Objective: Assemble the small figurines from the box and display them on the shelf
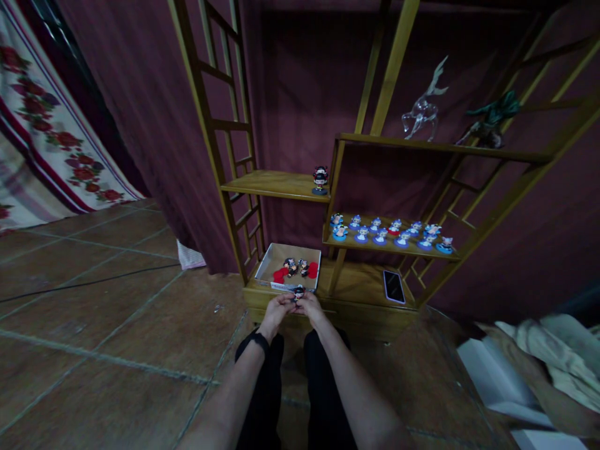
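Note:
My left hand point(277, 310) and my right hand point(309, 306) meet in front of me, fingers closed together on a small dark-haired figurine point(299, 292). Just beyond them a shallow cardboard box point(272, 259) sits on the lowest shelf, holding two or three more figurines and red bases point(280, 275). One matching figurine point(320, 180) stands alone on the middle-left shelf. Several blue-based figurines point(380, 232) line the right shelf in two rows.
The wooden shelf unit point(276, 184) stands against a dark red curtain. A phone point(394, 286) lies on the bottom board. A glass deer point(424, 106) and a dark green figure point(492, 115) sit on the top shelf. Cloth and white boxes point(529, 369) lie at right on the tiled floor.

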`<state>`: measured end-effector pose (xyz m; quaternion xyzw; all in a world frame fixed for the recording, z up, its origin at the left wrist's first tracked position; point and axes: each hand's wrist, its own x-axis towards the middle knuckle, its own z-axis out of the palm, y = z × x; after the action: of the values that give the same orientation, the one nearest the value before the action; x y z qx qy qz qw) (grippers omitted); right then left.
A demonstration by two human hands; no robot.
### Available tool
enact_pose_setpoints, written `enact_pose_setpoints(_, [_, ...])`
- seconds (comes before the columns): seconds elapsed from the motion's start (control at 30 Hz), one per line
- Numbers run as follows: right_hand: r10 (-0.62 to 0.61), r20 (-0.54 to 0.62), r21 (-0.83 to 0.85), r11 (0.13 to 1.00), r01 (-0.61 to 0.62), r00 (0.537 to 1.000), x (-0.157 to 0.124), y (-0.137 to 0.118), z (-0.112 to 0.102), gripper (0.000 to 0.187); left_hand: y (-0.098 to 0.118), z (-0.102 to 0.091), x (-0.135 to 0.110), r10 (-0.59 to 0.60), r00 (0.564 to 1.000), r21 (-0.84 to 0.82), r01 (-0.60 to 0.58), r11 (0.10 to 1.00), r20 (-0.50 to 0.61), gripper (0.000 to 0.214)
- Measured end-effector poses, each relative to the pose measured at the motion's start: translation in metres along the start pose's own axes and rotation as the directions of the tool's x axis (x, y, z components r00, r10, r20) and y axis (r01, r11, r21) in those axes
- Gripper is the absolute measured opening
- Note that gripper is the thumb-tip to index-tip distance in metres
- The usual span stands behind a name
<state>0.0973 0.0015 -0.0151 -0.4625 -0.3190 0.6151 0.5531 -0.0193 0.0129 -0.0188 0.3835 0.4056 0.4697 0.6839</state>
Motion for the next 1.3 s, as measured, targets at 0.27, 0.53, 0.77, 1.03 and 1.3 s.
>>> enact_pose_setpoints(0.27, [-0.011, 0.002, 0.011, 1.0, 0.011, 1.0, -0.002, 0.001, 0.0, 0.026, 0.005, 0.001, -0.004, -0.032, 0.999, -0.045, 0.03, 0.999, -0.035, 0.027])
enact_pose_setpoints(0.53, [0.008, 0.056, -0.002, 1.0, -0.008, 0.998, -0.012, -0.007, 0.001, 0.027, 0.012, -0.002, -0.01, -0.035, 0.996, -0.123, 0.024, 0.992, -0.086, 0.015])
enact_pose_setpoints(0.77, [0.019, 0.02, 0.007, 1.0, -0.019, 1.0, -0.007, 0.001, -0.001, 0.035, 0.011, -0.005, -0.008, -0.057, 0.994, -0.115, 0.046, 0.992, -0.095, 0.013])
enact_pose_setpoints(1.03, [0.051, 0.02, -0.041, 0.998, -0.05, 0.998, -0.005, 0.004, -0.003, 0.034, 0.008, -0.007, -0.005, -0.073, 0.991, -0.101, 0.062, 0.993, -0.113, 0.012])
enact_pose_setpoints(1.3, [0.058, -0.01, -0.015, 0.998, -0.058, 0.998, -0.014, -0.009, 0.003, 0.031, 0.007, -0.008, -0.003, -0.079, 0.992, -0.155, 0.063, 0.986, -0.099, 0.014])
